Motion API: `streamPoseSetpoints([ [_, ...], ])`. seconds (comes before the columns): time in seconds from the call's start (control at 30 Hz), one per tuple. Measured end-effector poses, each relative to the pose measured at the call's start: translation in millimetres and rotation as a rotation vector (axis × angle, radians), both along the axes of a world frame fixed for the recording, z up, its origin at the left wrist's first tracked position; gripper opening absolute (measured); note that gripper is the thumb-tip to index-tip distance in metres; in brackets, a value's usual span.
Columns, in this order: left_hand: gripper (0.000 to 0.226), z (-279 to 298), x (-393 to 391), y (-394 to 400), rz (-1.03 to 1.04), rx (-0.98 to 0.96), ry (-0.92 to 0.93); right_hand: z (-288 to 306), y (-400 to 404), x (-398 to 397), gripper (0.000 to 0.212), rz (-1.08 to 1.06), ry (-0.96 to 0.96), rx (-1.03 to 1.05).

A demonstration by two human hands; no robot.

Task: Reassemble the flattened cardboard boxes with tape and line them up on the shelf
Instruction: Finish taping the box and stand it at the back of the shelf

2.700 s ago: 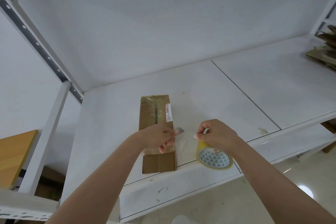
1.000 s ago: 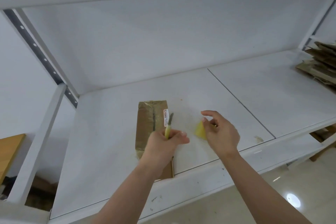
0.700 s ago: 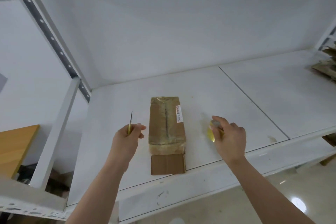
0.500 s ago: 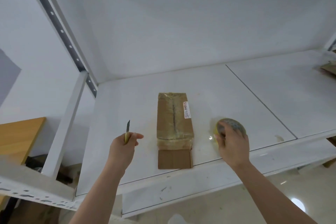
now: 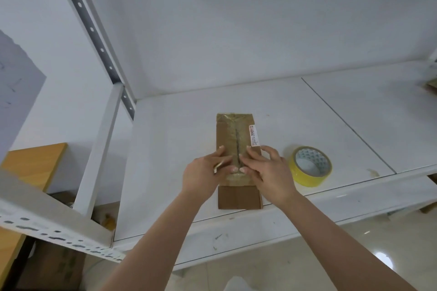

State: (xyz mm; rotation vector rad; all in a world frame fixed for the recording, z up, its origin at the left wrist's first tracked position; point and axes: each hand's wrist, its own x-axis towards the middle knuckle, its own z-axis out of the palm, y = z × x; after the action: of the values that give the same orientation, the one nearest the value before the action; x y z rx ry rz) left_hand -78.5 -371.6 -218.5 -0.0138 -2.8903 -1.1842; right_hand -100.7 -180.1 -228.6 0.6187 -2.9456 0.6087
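The cardboard box [image 5: 237,146] lies lengthwise on the shelf [image 5: 170,149], its near end flap [image 5: 239,197] still open and lying flat toward the shelf's front edge. Both hands have come onto its top since half a second ago. The right hand [image 5: 267,170], which was then setting down the roll of tape [image 5: 310,166], has let go of it and now lies with straight fingers pressed on the box top beside the centre seam. The left hand [image 5: 205,172] has moved in from left of the box; it still keeps the small knife [image 5: 218,166] tucked against the palm while its fingertips press the box top. Fresh tape across the near end of the box appears to be getting smoothed down, so this seam looks nearly sealed, and the flap would be next.

The roll of tape stands just right of the box, apart from it, on the same shelf. Far to the right of the box, at the frame's edge, a sliver of more cardboard [image 5: 431,84] shows. Left of the box rise the shelf's upright post [image 5: 99,149] and, beyond it, a wooden board [image 5: 33,163]. Nothing lies between the box and the shelf's back wall.
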Motion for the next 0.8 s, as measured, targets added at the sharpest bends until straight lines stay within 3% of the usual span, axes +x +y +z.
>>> streamPoseSetpoints([
  [0.17,0.037,-13,3,-5,-0.035,0.009,0.024,-9,8,0,0.045,0.021,-0.044,0.08],
  [0.47,0.041,-31,4,-15,-0.157,0.033,0.181,-7,16,3,0.043,0.207,-0.004,-0.084],
  [0.63,0.04,-35,4,-12,-0.17,0.048,0.195,-5,11,6,0.045,0.164,-0.047,-0.085],
  [0.7,0.043,-26,6,-13,-0.17,0.129,0.128,2,12,6,0.045,0.164,-0.076,-0.055],
  [0.8,0.052,1,14,-17,-0.088,0.453,0.104,21,19,3,0.04,0.147,-0.099,-0.229],
])
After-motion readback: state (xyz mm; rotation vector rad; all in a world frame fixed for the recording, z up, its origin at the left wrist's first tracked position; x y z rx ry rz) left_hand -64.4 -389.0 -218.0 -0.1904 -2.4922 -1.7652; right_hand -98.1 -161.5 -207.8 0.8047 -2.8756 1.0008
